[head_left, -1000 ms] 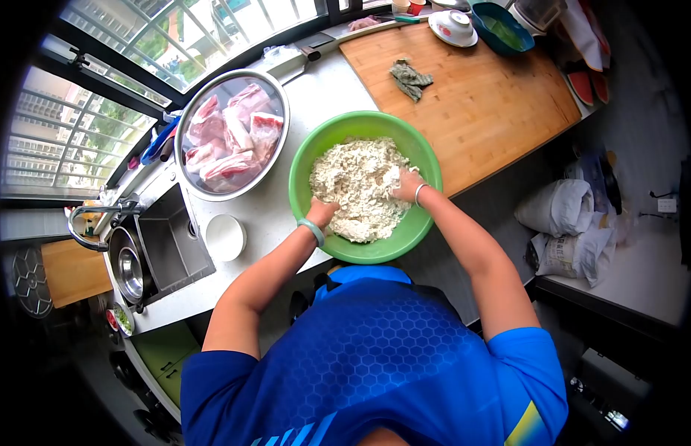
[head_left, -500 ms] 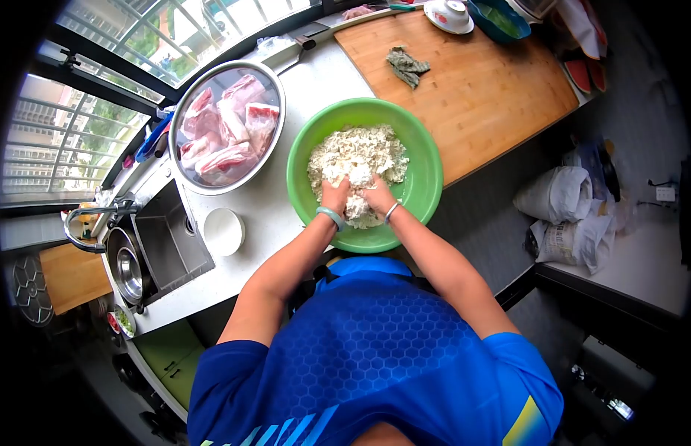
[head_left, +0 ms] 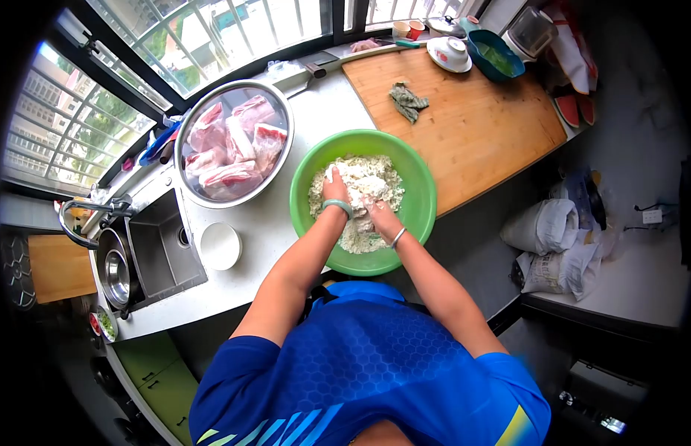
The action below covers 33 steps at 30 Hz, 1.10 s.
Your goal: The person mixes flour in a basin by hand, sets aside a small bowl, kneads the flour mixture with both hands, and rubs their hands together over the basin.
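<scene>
A green plastic bowl (head_left: 418,175) holds pale, shaggy dough (head_left: 364,178) with loose floury crumbs around it. My left hand (head_left: 335,190), with a light bangle at its wrist, is at the left side of the dough, fingers pressed into it and partly covered. On the near right side, my right hand (head_left: 383,217) wears a thin silver bracelet and has its fingers curled into the clump. Dough sticks to the right fingers, and their tips are hidden.
A steel basin (head_left: 286,141) of raw meat chunks stands left of the bowl, near a white bowl (head_left: 220,246) and the sink (head_left: 165,249). On the wooden board (head_left: 472,126) lie a crumpled cloth (head_left: 409,102) and a lidded dish (head_left: 449,54). A cleaver (head_left: 304,78) rests behind.
The view has shifted, so the bowl sits lower. My left hand has moved up the dough's left side, while my right stays at the near right, its fingers more curled.
</scene>
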Each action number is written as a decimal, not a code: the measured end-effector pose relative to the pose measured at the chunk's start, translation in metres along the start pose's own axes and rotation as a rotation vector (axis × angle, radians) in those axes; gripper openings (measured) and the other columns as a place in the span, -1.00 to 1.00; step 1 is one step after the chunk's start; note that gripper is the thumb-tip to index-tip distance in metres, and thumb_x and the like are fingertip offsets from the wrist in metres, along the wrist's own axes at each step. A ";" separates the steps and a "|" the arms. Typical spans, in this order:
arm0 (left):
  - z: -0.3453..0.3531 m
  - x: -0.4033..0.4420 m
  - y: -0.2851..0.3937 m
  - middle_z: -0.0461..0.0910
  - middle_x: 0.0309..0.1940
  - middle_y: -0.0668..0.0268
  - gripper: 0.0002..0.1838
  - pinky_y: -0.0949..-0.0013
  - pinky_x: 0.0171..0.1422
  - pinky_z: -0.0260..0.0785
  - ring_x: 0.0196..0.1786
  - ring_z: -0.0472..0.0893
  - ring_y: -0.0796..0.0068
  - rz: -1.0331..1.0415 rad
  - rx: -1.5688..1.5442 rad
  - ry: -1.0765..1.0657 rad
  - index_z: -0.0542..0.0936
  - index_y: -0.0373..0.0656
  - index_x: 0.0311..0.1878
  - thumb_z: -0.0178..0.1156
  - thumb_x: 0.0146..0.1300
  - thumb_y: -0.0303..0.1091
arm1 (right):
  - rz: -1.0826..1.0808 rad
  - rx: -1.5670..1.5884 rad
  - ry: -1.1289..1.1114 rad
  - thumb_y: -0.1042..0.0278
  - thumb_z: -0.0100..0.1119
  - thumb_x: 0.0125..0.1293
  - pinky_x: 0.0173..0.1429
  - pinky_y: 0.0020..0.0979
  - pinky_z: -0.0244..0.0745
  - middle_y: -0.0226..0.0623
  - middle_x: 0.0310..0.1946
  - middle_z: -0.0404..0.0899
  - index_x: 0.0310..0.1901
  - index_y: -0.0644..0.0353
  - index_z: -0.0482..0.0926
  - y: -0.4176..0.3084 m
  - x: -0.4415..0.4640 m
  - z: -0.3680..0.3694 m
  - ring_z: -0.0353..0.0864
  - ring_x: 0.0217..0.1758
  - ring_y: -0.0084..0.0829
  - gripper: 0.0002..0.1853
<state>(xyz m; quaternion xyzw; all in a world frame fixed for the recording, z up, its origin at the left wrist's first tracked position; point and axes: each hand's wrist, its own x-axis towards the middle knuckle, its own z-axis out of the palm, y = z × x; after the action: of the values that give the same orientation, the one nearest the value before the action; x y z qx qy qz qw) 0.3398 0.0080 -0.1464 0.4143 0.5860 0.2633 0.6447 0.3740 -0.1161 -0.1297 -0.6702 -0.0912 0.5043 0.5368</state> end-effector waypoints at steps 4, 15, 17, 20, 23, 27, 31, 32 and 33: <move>0.010 0.003 -0.019 0.48 -0.25 0.09 -0.70 0.25 -0.14 0.42 -0.24 0.52 0.30 -0.065 -0.363 -0.283 0.31 -0.33 -0.05 -0.06 0.19 -0.37 | -0.246 0.203 -0.067 0.41 0.11 0.16 -0.04 -0.47 0.43 -0.32 -0.08 0.46 0.05 0.25 0.31 -0.021 -0.019 0.016 0.48 -0.09 -0.47 -0.60; -0.007 -0.007 -0.064 0.42 -0.13 0.18 -0.63 0.36 -0.17 0.37 -0.21 0.47 0.38 0.063 0.079 -0.409 0.24 -0.24 0.04 -0.05 0.13 -0.52 | -0.363 -0.246 0.335 0.44 0.07 -0.03 -0.14 -0.40 0.43 -0.19 -0.33 0.58 -0.19 0.33 0.50 0.000 0.050 -0.004 0.56 -0.26 -0.38 -0.69; -0.001 -0.012 -0.059 0.45 -0.17 0.20 -0.58 0.36 -0.18 0.38 -0.19 0.46 0.43 0.226 0.044 -0.428 0.27 -0.23 0.00 0.10 0.04 -0.57 | -0.348 -0.336 0.379 0.31 0.12 -0.05 -0.12 -0.26 0.44 0.01 -0.33 0.59 -0.25 0.32 0.56 0.004 0.066 -0.009 0.59 -0.23 -0.13 -0.68; -0.007 -0.006 -0.041 0.50 -0.33 0.03 -0.65 0.22 -0.19 0.38 -0.24 0.50 0.21 0.495 0.397 -0.346 0.38 -0.32 -0.14 0.20 0.02 -0.41 | -0.179 -0.705 0.476 0.10 0.11 0.00 -0.05 -0.14 0.40 0.25 -0.31 0.51 -0.30 0.45 0.54 -0.015 0.065 -0.012 0.52 -0.18 0.09 -0.54; -0.015 -0.032 0.012 0.53 -0.35 -0.09 -0.64 0.07 -0.18 0.34 -0.25 0.52 -0.06 0.712 0.716 -0.345 0.41 -0.28 -0.20 0.17 0.10 -0.19 | -0.108 -0.854 0.353 0.08 -0.01 0.07 0.00 -0.16 0.37 0.32 -0.30 0.47 -0.32 0.54 0.51 -0.028 0.061 -0.029 0.48 -0.13 0.12 -0.50; -0.019 -0.036 0.050 0.57 -0.41 0.03 -0.60 0.05 -0.17 0.35 -0.29 0.55 -0.01 0.579 1.069 -0.368 0.39 -0.20 -0.25 -0.05 0.23 0.01 | -0.096 -0.922 0.247 0.19 0.03 0.01 0.09 -0.23 0.32 0.24 -0.11 0.43 -0.01 0.47 0.33 -0.031 0.060 -0.059 0.43 0.01 0.05 -0.44; -0.028 -0.005 0.034 0.44 -0.14 -0.15 -0.61 0.08 0.01 0.29 -0.06 0.45 -0.06 0.586 1.008 -0.391 0.32 -0.26 -0.04 0.04 0.13 -0.23 | -0.253 -0.795 0.125 0.41 0.05 -0.07 0.12 -0.26 0.31 0.12 -0.02 0.42 0.21 0.29 0.10 -0.030 0.050 -0.092 0.40 0.08 -0.04 -0.28; -0.032 0.003 0.026 0.36 -0.04 -0.21 -0.56 0.10 0.09 0.24 0.05 0.38 -0.07 0.695 0.912 -0.390 0.28 -0.30 0.04 0.07 0.08 -0.35 | -0.230 -0.830 0.175 0.53 0.03 -0.08 0.12 -0.27 0.31 0.14 -0.04 0.43 0.21 0.15 0.18 -0.046 0.030 -0.088 0.38 0.09 -0.02 -0.31; -0.037 0.006 0.030 0.36 -0.04 -0.21 -0.56 0.10 0.09 0.24 0.05 0.38 -0.07 0.695 0.911 -0.386 0.28 -0.30 0.04 0.07 0.08 -0.35 | -0.232 -0.832 0.172 0.53 0.03 -0.08 0.12 -0.27 0.31 0.14 -0.04 0.43 0.21 0.15 0.18 -0.054 0.020 -0.086 0.38 0.09 -0.02 -0.31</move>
<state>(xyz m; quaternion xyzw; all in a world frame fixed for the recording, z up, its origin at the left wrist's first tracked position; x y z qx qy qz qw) 0.3095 0.0368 -0.1228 0.8562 0.3426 0.1012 0.3733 0.4727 -0.1349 -0.1045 -0.8542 -0.3163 0.3032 0.2799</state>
